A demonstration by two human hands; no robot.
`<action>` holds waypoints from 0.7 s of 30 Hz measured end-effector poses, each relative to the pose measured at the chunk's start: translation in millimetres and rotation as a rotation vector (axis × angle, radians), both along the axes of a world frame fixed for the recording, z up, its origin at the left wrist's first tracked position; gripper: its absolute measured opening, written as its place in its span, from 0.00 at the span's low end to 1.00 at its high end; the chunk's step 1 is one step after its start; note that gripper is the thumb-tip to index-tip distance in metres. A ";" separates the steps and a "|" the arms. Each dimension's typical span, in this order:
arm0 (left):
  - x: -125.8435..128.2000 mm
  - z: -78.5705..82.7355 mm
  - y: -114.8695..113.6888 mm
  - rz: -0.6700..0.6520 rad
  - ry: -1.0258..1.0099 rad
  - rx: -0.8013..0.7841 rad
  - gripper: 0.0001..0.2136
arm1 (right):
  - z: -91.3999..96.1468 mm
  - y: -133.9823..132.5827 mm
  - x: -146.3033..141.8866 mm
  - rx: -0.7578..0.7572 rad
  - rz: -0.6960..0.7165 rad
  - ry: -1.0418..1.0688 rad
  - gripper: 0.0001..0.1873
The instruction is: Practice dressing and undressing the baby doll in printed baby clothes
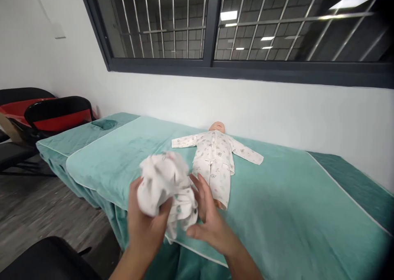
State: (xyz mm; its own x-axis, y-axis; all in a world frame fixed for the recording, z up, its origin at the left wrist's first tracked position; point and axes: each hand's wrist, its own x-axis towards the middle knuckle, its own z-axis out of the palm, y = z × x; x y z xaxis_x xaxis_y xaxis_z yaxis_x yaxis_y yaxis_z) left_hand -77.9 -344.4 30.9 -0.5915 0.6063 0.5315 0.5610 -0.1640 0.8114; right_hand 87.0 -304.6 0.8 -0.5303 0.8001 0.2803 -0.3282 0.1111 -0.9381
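My left hand grips a crumpled white patterned baby garment, its fingers closed under the bundle. My right hand is at the garment's right side with fingers stretched out, touching the cloth. Just beyond them a baby doll in a white printed suit lies on its back on a teal towel, arms spread, head toward the wall.
The towel covers a teal padded table that runs along a white wall under a barred window. Black and red chairs stand at the left. A dark seat is at the bottom left, beside grey floor.
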 end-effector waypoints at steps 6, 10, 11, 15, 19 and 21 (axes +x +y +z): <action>53.0 17.4 39.5 -0.581 -0.559 -0.033 0.26 | 26.9 15.2 -6.9 -0.042 -0.096 0.088 0.57; 61.5 3.7 41.1 -0.757 -0.830 -0.063 0.32 | 24.9 16.9 -0.2 -0.019 -0.319 -0.019 0.49; 62.5 2.0 41.2 -0.775 -0.826 -0.063 0.33 | 24.1 18.9 3.2 0.010 -0.401 -0.030 0.46; 57.9 -1.1 46.1 -0.884 -0.626 -0.141 0.27 | 28.3 34.0 42.0 0.197 -0.737 -0.146 0.35; 40.8 -12.5 61.5 -0.882 -0.425 -0.249 0.21 | 26.5 56.5 120.2 0.371 -1.127 -0.380 0.34; 31.9 -22.4 74.8 -0.845 -0.370 -0.267 0.18 | 9.5 69.3 160.9 0.381 -1.233 -0.566 0.33</action>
